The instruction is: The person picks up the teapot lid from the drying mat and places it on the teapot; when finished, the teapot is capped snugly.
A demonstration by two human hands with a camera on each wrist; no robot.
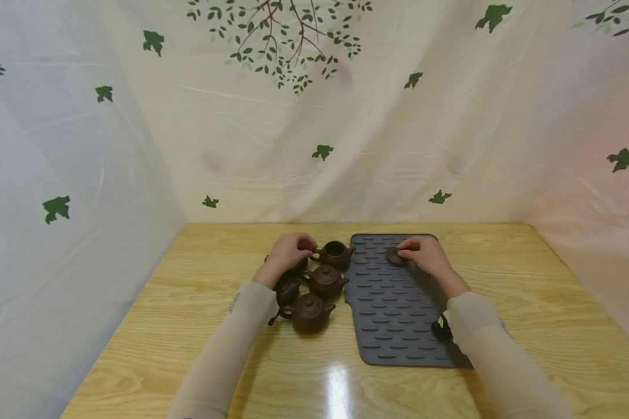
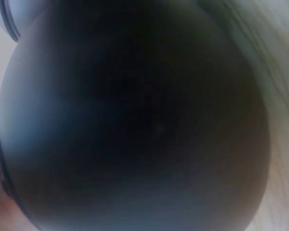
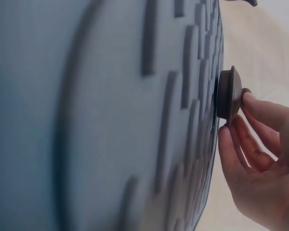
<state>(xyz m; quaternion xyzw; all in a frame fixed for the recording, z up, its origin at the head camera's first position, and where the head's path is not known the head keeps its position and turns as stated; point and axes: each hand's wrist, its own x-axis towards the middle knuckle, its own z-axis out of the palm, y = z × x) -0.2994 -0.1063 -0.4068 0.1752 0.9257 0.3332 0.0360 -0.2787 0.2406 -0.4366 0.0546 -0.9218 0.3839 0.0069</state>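
Note:
At the back of the group, a dark brown teapot [image 1: 335, 262] stands lidless, its round opening showing. My left hand [image 1: 292, 250] pinches this teapot's handle with thumb and fingers. Over the upper part of a grey ridged mat [image 1: 388, 317], my right hand [image 1: 424, 254] holds a teapot lid [image 1: 395, 256] by its knob. The right wrist view shows the lid [image 3: 227, 95] on edge close against the mat, with fingertips around its knob and rim. In the left wrist view a dark rounded teapot body [image 2: 135, 125] fills most of the picture and hides the fingers.
Nearer me stand lidded teapots, one in the middle [image 1: 326, 280] and one in front [image 1: 310, 314]. More teapots [image 1: 286, 289] are partly covered by my left arm. Everything rests on a wooden table [image 1: 188, 326], with a patterned cloth [image 1: 262, 157] hanging behind.

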